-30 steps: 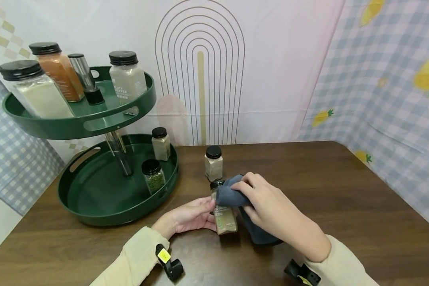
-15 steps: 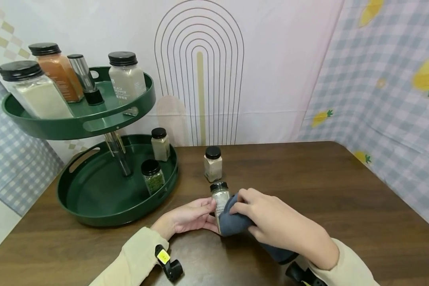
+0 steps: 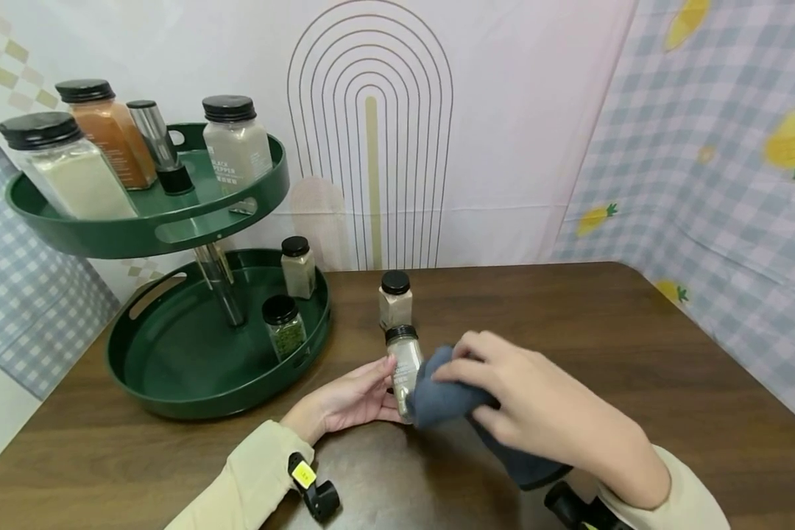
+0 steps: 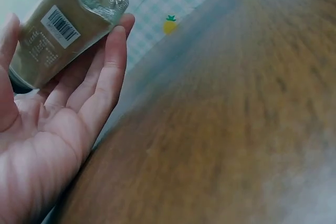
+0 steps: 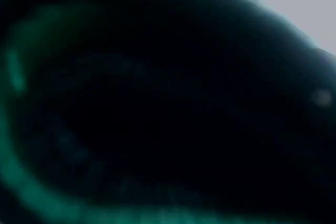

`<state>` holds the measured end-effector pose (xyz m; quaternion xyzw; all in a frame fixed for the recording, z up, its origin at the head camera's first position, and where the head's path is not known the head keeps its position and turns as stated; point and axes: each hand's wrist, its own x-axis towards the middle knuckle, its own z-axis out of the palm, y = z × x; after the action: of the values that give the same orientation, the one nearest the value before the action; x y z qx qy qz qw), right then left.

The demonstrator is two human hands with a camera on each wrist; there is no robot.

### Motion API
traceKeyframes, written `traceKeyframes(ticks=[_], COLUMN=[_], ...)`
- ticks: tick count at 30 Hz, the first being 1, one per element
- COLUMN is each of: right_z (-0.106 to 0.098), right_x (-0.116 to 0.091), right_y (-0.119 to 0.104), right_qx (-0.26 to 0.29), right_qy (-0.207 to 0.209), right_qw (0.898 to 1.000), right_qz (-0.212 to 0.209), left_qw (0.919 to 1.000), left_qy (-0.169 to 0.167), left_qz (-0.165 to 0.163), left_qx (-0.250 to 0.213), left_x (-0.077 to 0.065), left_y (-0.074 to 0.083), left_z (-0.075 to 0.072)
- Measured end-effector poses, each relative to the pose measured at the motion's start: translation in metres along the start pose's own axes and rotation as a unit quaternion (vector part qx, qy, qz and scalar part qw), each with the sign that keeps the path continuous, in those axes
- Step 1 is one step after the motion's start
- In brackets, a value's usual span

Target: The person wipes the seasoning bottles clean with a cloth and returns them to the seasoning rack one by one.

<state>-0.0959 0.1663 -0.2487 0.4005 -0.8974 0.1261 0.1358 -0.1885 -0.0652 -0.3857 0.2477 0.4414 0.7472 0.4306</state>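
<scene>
My left hand (image 3: 358, 401) holds a small spice jar (image 3: 405, 366) with a black lid, tilted, between thumb and fingers. In the left wrist view the jar (image 4: 42, 51) shows greenish-tan powder, a barcode label (image 4: 62, 26) and its clear base, with fingers behind it. A dark blue-grey cloth (image 3: 447, 397) is pinched in my right hand (image 3: 530, 390), bunched against the jar's lower right side. The cloth's loose end hangs below that hand. Dark, blurred material fills most of the right wrist view.
Behind the held jar stands another small spice jar (image 3: 395, 303). At left, a green two-tier tray stand (image 3: 172, 401) bears two small jars below. Its upper tier carries larger jars (image 3: 235, 151) and a silver-and-black cylinder (image 3: 159, 143). A patterned curtain (image 3: 702, 184) borders the table (image 3: 609, 331).
The right hand and cloth have wiped down the jar from its upper part, then shifted slightly right. The jar's lid has come back into view and the jar has tilted. The left hand stays in place.
</scene>
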Motion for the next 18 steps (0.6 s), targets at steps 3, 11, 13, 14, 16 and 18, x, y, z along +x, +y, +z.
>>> traceKeyframes(ticks=[3,11,13,14,16,18], right_z=[0.001,0.019,0.025,0.027,0.032,0.034], right_x=[0.002,0.011,0.012,0.012,0.013,0.014], right_y=[0.006,0.013,0.013,0.012,0.012,0.012], right_qx=[-0.021,-0.036,-0.041,-0.044,-0.050,-0.052], right_qy=[0.067,0.087,0.081,0.081,0.079,0.080], right_qw=[0.997,0.989,0.990,0.990,0.991,0.992], right_qz=[0.031,0.110,0.107,0.104,0.093,0.083], left_qw=[0.9999,0.9994,0.9996,0.9997,0.9998,0.9999], left_qy=[0.011,0.013,0.007,0.005,0.000,-0.005], left_qz=[0.000,0.004,0.000,-0.001,-0.003,-0.002], left_qx=[-0.011,-0.032,-0.027,-0.025,-0.019,-0.014], left_x=[-0.001,-0.003,-0.003,-0.003,-0.002,-0.002], left_y=[0.000,-0.002,-0.002,-0.001,-0.001,0.000], left_z=[0.000,0.000,-0.001,0.000,0.000,0.000])
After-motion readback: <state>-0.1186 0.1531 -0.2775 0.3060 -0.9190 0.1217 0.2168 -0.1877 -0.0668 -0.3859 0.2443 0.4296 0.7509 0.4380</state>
